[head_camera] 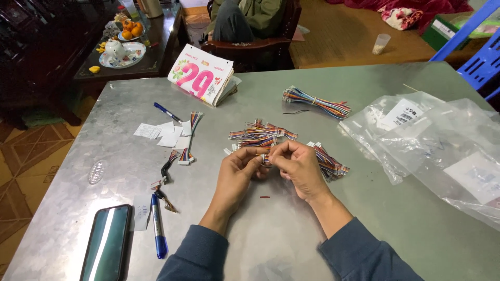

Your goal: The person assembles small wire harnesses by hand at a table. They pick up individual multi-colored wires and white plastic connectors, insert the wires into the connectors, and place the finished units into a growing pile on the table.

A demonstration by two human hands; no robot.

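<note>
Blue-sleeved, both hands meet over the middle of the metal table (396, 218): left hand (237, 174) and right hand (299, 166) pinch 1 small multicoloured wire harness (264, 156), probably by its connector. Loose harnesses (260, 136) lie just beyond; phone (107, 243) by the near-left corner.

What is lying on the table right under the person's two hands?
Under the left hand and right hand, the grey table shows one small dark red piece. The hands pinch a small wire bundle; its middle is covered by fingers.
</note>
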